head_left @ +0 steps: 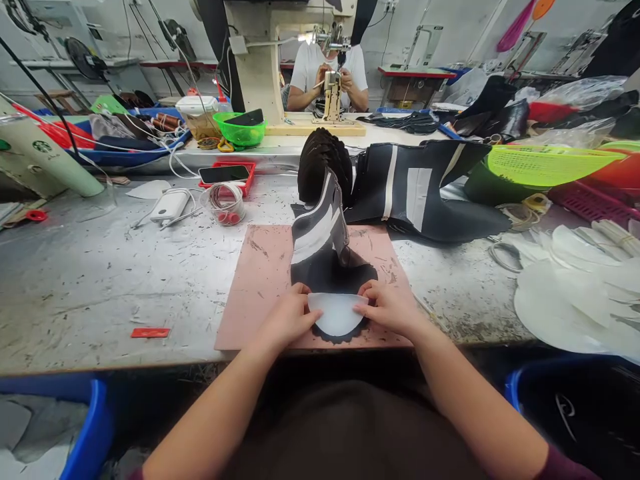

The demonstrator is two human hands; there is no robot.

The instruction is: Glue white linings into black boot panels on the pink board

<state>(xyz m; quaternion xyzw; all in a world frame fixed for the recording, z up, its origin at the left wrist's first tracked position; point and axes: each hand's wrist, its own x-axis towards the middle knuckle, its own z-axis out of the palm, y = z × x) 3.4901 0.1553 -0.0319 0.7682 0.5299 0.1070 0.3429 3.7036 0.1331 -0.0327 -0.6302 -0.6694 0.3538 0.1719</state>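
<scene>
Left hand (pixel 286 319), right hand (pixel 389 307) pinch white half-moon sheet (pixel 340 319) near front edge of pink rectangular board (pixel 260 273); room leftward on grey tabletop (pixel 90 280), white-striped black stack (pixel 445 207) blocks back-right.

On the workbench (pixel 90 280), a boot upper (pixel 311 273) lies on a cutting mat (pixel 250 287); over its near end — between left hand (pixel 289 315) and right hand (pixel 391 308) — is a cut sheet (pixel 337 315). Boot pieces (pixel 430 220) lie behind, to the right. Left of the mat, a power adapter (pixel 170 205) sits before a tray (pixel 252 177) containing a phone (pixel 223 175). Farther back stands a sewing machine (pixel 255 70), a co-worker (pixel 301 73) behind it.
</scene>
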